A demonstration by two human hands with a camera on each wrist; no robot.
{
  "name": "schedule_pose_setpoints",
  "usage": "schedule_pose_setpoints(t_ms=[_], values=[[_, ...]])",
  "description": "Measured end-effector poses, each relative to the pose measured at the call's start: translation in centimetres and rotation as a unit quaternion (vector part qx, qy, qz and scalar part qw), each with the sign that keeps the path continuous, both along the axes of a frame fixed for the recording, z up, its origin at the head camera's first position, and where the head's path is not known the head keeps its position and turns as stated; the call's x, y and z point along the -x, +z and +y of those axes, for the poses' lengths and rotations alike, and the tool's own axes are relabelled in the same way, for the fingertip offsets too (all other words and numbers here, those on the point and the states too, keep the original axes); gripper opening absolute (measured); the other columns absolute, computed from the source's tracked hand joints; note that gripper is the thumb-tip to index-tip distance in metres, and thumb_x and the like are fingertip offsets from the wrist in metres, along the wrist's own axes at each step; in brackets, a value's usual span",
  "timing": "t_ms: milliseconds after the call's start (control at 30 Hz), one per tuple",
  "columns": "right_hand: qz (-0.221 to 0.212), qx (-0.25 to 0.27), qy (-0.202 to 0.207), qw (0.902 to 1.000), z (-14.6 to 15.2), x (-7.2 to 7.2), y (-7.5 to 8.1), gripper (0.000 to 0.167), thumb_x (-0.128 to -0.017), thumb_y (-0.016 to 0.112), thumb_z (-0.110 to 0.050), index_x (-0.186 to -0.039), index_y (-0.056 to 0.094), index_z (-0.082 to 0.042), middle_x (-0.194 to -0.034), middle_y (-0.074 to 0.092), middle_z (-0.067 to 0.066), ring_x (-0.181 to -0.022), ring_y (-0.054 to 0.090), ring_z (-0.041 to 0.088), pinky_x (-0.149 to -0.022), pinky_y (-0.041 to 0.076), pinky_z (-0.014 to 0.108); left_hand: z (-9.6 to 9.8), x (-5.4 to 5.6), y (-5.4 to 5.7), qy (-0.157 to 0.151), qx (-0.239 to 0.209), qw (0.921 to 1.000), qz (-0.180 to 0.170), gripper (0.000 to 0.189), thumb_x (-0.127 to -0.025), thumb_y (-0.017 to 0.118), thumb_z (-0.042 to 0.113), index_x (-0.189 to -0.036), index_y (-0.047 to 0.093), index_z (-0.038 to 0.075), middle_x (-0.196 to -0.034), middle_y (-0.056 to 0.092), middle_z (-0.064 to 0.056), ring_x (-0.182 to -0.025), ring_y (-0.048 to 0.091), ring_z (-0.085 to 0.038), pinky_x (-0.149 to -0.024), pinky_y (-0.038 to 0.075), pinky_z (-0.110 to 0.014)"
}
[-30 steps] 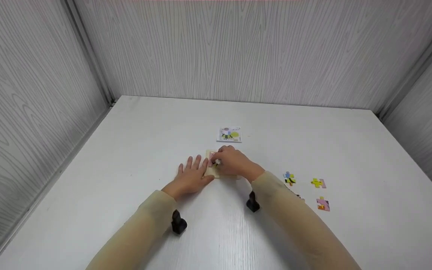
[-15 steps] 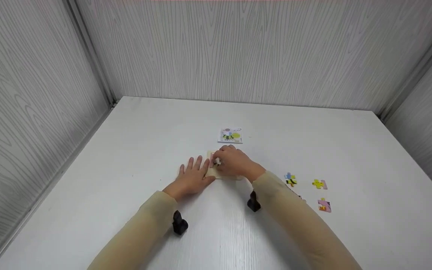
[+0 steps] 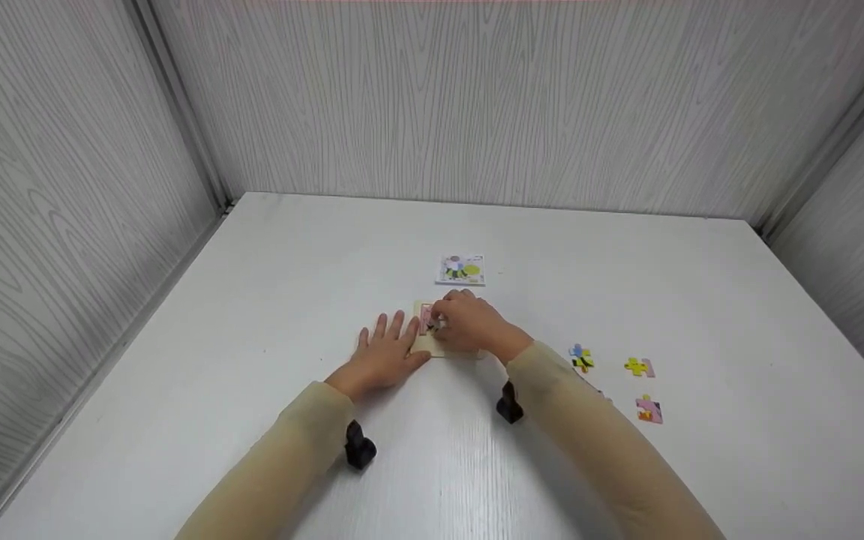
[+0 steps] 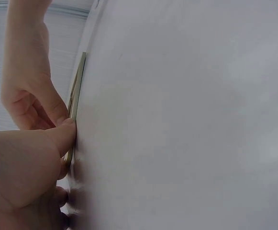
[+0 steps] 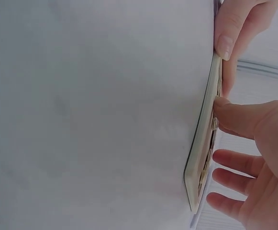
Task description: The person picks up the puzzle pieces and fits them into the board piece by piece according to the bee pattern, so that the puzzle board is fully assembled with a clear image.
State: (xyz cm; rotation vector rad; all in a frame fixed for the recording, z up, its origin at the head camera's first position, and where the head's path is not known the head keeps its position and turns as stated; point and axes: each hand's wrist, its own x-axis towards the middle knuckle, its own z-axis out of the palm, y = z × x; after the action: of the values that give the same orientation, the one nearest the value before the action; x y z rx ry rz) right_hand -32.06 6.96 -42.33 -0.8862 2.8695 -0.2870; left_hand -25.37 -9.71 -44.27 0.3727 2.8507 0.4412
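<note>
A small pale wooden puzzle board point(image 3: 443, 349) lies on the white table, with pink and dark picture pieces in its recess. My left hand point(image 3: 382, 360) rests spread beside it, fingers straight, index finger and thumb touching its left edge. Over the board, my right hand point(image 3: 469, 322) pinches a puzzle piece point(image 3: 434, 326) at the recess; most of the piece is hidden by the fingers. In the right wrist view the right thumb point(image 5: 227, 112) touches the top of the board point(image 5: 196, 175), the other fingers held off it. The left wrist view shows the board's edge point(image 4: 80, 84) by the left thumb point(image 4: 64, 134).
Beyond the board lies a square card point(image 3: 461, 270) with a bee picture. To the right are loose jigsaw pieces: a blue-yellow one point(image 3: 582, 358), a yellow one point(image 3: 637, 367), a pink one point(image 3: 649, 409), and another partly hidden by the right sleeve point(image 3: 589, 427). Grey walls enclose the table.
My right fingers have shifted slightly at the board, uncovering a little more of the pink part of the recess. My left hand stays in place; the loose pieces have not moved.
</note>
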Motion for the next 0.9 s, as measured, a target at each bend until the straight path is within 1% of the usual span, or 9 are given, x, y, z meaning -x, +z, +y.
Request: schedule_pose_setpoints(t_ms=[200, 267, 433, 733, 900], values=[[0.026, 0.011, 0.03, 0.9992, 0.17, -0.16, -0.03, 0.025, -0.089, 0.064, -0.022, -0.112, 0.068, -0.018, -0.11, 0.058, 0.007, -0.1, 0.05, 0.024, -0.083, 0.045, 0.04, -0.03, 0.05, -0.11, -0.004, -0.001, 1.0, 0.002, 0.069, -0.097, 0.033, 0.05, -0.15, 0.012, 0.01, -0.154, 0.001, -0.017, -0.139, -0.005, -0.038, -0.106, 0.003, -0.059], [0.032, 0.012, 0.039, 0.9986, 0.19, -0.18, -0.04, 0.023, -0.089, 0.064, -0.021, -0.111, 0.07, -0.018, -0.109, 0.058, 0.008, -0.099, 0.05, 0.025, -0.083, 0.045, 0.04, -0.02, 0.07, -0.14, -0.004, 0.002, 1.0, 0.003, 0.069, -0.097, 0.033, 0.051, -0.15, 0.012, 0.011, -0.154, 0.002, -0.017, -0.139, -0.004, -0.038, -0.106, 0.003, -0.059], [0.033, 0.011, 0.053, 0.998, 0.25, -0.24, -0.09, 0.021, -0.09, 0.062, -0.02, -0.109, 0.07, -0.017, -0.109, 0.058, 0.008, -0.1, 0.051, 0.024, -0.085, 0.044, 0.038, 0.03, 0.07, -0.18, -0.005, 0.001, 1.0, 0.001, 0.069, -0.098, 0.033, 0.05, -0.15, 0.012, 0.011, -0.154, 0.001, -0.016, -0.139, -0.004, -0.038, -0.106, 0.003, -0.059], [-0.005, 0.012, 0.043, 0.999, 0.36, -0.3, 0.02, 0.027, -0.093, 0.057, -0.017, -0.119, 0.065, -0.016, -0.118, 0.055, 0.008, -0.109, 0.048, 0.023, -0.094, 0.04, 0.037, 0.0, 0.04, -0.23, -0.004, -0.001, 1.0, 0.005, 0.069, -0.098, 0.033, 0.05, -0.15, 0.012, 0.011, -0.154, 0.001, -0.016, -0.139, -0.004, -0.038, -0.106, 0.003, -0.059], [0.009, 0.01, 0.061, 0.998, 0.31, -0.22, 0.12, 0.027, -0.092, 0.059, -0.015, -0.119, 0.065, -0.014, -0.117, 0.057, 0.009, -0.108, 0.049, 0.024, -0.094, 0.04, 0.037, -0.01, 0.05, -0.04, -0.003, -0.003, 1.0, 0.002, 0.069, -0.098, 0.034, 0.049, -0.15, 0.012, 0.011, -0.154, 0.001, -0.016, -0.139, -0.005, -0.038, -0.106, 0.002, -0.059]])
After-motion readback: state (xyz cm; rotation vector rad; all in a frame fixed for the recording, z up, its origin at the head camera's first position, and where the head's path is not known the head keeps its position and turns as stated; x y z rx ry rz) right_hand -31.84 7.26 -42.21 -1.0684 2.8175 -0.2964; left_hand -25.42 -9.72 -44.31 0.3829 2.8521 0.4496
